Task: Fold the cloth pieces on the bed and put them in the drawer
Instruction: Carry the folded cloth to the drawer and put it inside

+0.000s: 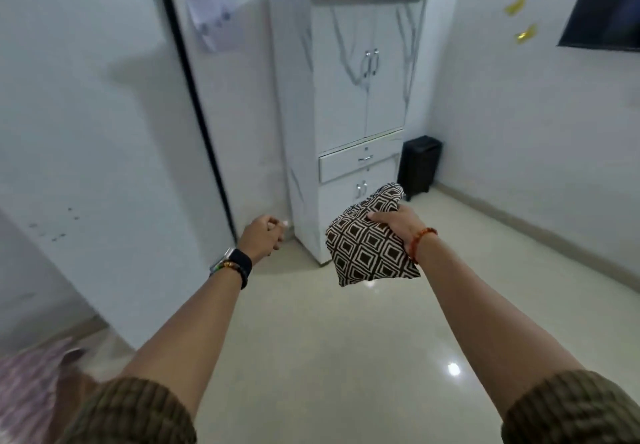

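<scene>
R hand (393,225) is gripping the folded cloth (369,249), thumb on top w/ fingers hidden under it, holding it up in the air in front of the cabinet (363,97). L hand (261,237) is reaching fwd, holding nothing, fingers loosely curled. The drawer (356,165) is sitting mid-cabinet under the double doors, its front looking slightly proud of the frame. A black bin (419,165) is standing just right of the cabinet. Pink striped fabric (27,384) is showing at bottom left.
</scene>
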